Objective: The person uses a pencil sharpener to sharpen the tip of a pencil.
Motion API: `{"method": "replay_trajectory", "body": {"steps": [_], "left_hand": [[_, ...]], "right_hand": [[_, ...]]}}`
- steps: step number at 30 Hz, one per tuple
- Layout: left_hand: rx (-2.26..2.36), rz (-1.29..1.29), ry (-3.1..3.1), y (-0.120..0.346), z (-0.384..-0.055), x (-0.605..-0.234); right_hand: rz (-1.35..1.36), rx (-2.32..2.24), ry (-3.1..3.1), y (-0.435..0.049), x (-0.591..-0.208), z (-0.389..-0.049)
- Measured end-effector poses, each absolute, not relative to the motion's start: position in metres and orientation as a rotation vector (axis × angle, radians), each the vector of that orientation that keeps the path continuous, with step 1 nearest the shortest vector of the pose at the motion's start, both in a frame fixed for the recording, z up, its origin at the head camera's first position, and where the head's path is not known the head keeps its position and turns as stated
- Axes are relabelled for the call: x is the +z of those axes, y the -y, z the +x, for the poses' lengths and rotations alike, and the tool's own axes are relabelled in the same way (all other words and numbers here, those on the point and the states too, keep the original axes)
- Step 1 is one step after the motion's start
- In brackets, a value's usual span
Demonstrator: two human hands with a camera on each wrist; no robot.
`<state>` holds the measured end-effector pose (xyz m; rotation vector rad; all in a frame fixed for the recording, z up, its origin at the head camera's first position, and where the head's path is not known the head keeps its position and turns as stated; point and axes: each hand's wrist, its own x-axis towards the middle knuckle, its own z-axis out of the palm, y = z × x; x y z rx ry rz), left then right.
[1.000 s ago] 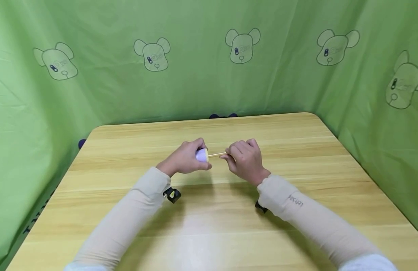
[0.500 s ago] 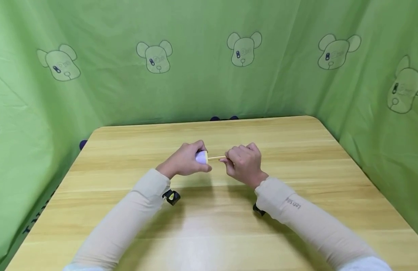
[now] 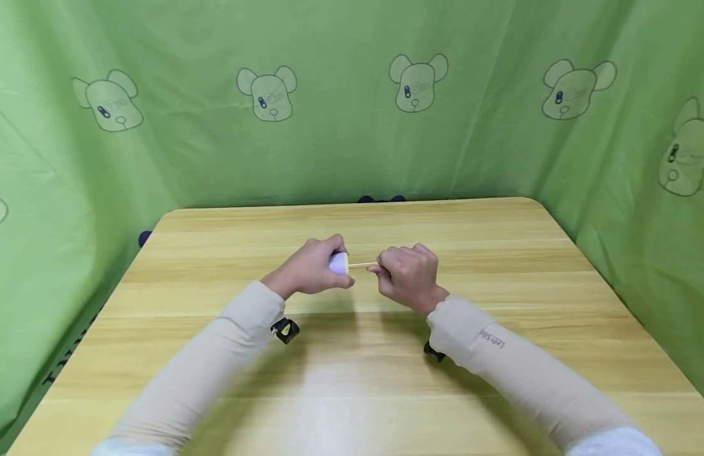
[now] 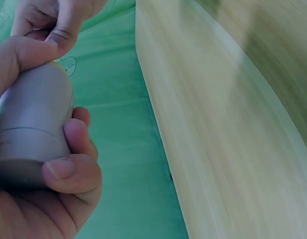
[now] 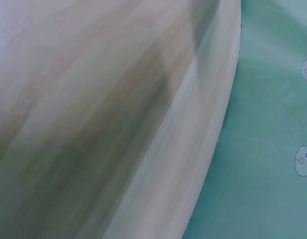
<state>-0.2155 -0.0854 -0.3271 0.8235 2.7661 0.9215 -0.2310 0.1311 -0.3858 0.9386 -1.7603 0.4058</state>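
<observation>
My left hand (image 3: 308, 269) grips a smooth lavender cylinder (image 3: 338, 263) with a pale yellow rim facing right. The left wrist view gives a closer look at the cylinder (image 4: 36, 109), showing a seam round it, a darker end and curled fingers (image 4: 76, 174). A thin yellow pencil-like stick (image 3: 363, 265) runs level from the rim to my right hand (image 3: 410, 275), whose thumb and fingers pinch its other end. Both hands are held above the middle of the table. Neither hand nor stick appears in the right wrist view.
A wood-grain table (image 3: 477, 253) with rounded far corners lies under both arms. Green curtains (image 3: 340, 152) printed with bear heads surround its back and sides. Black camera mounts (image 3: 286, 330) hang from the wrists, and shadows fall beneath the arms.
The head view has shifted slightly. Both hands keep nearly the same pose, with the cylinder and stick still joined end to end between them.
</observation>
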Motion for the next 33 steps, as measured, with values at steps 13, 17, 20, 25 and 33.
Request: {"method": "replay_trajectory", "body": {"steps": [13,17,20,25,33], "left_hand": [[0.892,0.834,-2.829,0.086,-0.214,-0.334],[0.880,0.838,-2.819,0.086,-0.215,-0.337],[0.863,0.839,-2.819,0.085,-0.215,-0.339],[0.837,0.845,-2.869,0.084,-0.215,-0.340],[0.690,0.910,-2.971,0.082,-0.211,-0.345]], "right_hand": [[0.952,0.426,2.118,-0.132,-0.376,-0.224],[0.980,0.419,2.223,-0.135,-0.371,-0.225],[0.992,0.415,2.297,-0.137,-0.368,-0.225],[0.937,0.520,2.579,-0.135,-0.358,-0.222],[0.875,0.921,3.023,-0.133,-0.343,-0.229]]}}
